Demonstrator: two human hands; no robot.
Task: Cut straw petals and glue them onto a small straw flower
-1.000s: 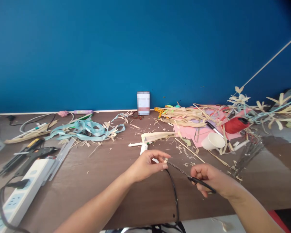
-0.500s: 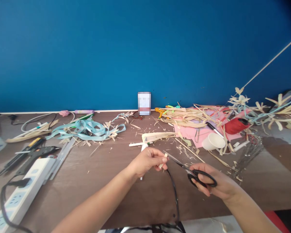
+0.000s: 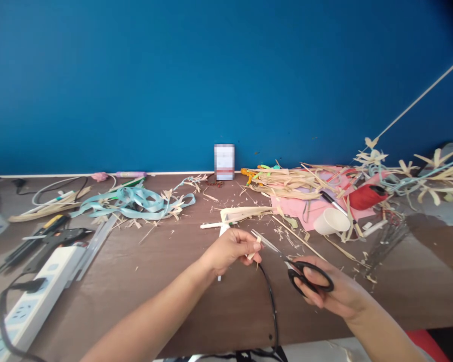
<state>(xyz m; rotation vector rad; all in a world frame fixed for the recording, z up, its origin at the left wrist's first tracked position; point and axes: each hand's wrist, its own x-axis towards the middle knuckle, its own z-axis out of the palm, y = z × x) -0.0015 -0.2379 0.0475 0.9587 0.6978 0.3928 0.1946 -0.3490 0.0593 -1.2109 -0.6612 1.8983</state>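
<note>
Between thumb and fingers, my left hand [image 3: 232, 247] pinches a small pale strip [image 3: 253, 248], which looks like dried husk. My right hand [image 3: 334, 286] grips black-handled scissors [image 3: 305, 275], thumb and fingers through the loops. The blades are slightly apart and point at the strip, their tips just beside my left fingertips. Behind my left hand, a longer folded husk piece [image 3: 247, 213] lies on the table with a white pen-like stick [image 3: 213, 225]. Part of a white object under my left hand is hidden.
A white power strip [image 3: 32, 306] and glue guns [image 3: 56, 246] lie at left, near tangled light-blue ribbon [image 3: 136, 201]. On the right are a husk pile [image 3: 287, 182], a paper cup [image 3: 332, 221] and red thread [image 3: 366, 197]. A black cable [image 3: 274, 306] hangs over the front edge.
My right hand and the scissors have shifted slightly left and up, and the blades have parted a little. My left hand stays almost still with the strip.
</note>
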